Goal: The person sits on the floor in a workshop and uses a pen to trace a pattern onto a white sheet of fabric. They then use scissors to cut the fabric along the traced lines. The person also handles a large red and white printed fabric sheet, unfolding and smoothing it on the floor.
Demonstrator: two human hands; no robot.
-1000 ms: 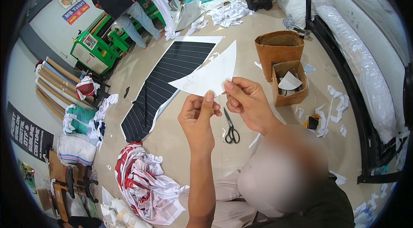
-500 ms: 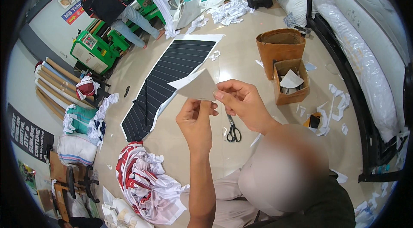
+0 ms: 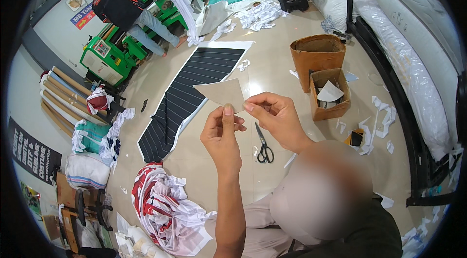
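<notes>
Your left hand [image 3: 223, 129] and right hand [image 3: 273, 116] pinch a pale, pointed piece [image 3: 226, 92]. Black-handled scissors [image 3: 263, 144] lie on the floor [image 3: 258, 177].

Your held piece [image 3: 223, 92]: matt, smooth, paper-like. Your scissors [image 3: 262, 142]: metal blades [image 3: 260, 133], plastic-looking handles [image 3: 265, 155]. Floor before you [image 3: 272, 58]: tiled, smooth, glossy. Tall box [image 3: 302, 63]: matt cardboard. Long rolls [image 3: 406, 65]: glossy, clear plastic wrapping.

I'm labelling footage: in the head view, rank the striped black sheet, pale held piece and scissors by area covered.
1. Striped black sheet
2. Pale held piece, though nearness to the camera enlarges it
3. Scissors
</notes>
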